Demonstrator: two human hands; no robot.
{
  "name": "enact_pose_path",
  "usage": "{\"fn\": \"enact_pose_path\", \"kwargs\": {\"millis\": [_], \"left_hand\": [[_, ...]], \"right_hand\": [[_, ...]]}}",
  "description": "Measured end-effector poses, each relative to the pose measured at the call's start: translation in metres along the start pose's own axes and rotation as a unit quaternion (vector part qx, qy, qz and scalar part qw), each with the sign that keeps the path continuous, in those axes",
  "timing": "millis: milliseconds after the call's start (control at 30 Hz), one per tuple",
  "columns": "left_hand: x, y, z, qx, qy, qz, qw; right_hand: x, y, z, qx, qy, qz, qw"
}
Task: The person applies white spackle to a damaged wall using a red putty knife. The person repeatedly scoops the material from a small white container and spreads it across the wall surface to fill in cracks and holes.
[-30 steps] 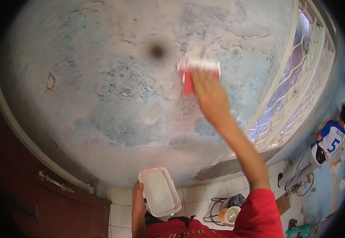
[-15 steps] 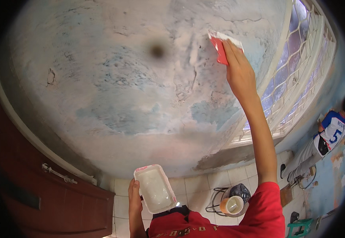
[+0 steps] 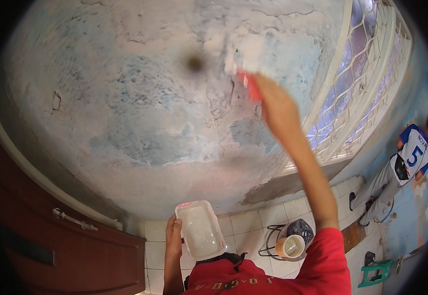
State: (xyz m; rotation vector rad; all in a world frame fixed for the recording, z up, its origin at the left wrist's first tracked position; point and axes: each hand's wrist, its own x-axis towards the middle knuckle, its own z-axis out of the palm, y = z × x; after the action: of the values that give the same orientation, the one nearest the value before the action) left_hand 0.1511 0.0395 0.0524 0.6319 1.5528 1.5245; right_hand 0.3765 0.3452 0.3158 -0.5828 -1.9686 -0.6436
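A patchy wall (image 3: 150, 182) fills the view. Low down, the left hand (image 3: 174, 238) grips a tray (image 3: 215, 223) by its left side. Well apart, higher and rightward, the right hand (image 3: 279, 110) clamps a red scraper (image 3: 250, 87), up at the wall.

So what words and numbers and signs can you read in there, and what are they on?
White-and-blue shirt of the person at right: a blue word above one big blue number; I won't copy them out.
Red shirt at the bottom: gold-coloured letters, upside down; not copied either.
Red scraper: too blurred to tell.
White tray and orange bucket: I see no writing.
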Motion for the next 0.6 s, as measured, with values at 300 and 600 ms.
{"fn": "enact_pose_path", "kwargs": {"millis": [300, 600], "left_hand": [[0.029, -0.021, -0.005, -0.012, -0.009, 0.035, 0.999], [0.047, 0.014, -0.023, -0.012, -0.035, 0.015, 0.999]], "right_hand": [[0.012, -0.01, 0.035, -0.069, -0.02, -0.038, 0.997], [-0.047, -0.023, 0.025, 0.028, -0.156, 0.022, 0.987]]}}
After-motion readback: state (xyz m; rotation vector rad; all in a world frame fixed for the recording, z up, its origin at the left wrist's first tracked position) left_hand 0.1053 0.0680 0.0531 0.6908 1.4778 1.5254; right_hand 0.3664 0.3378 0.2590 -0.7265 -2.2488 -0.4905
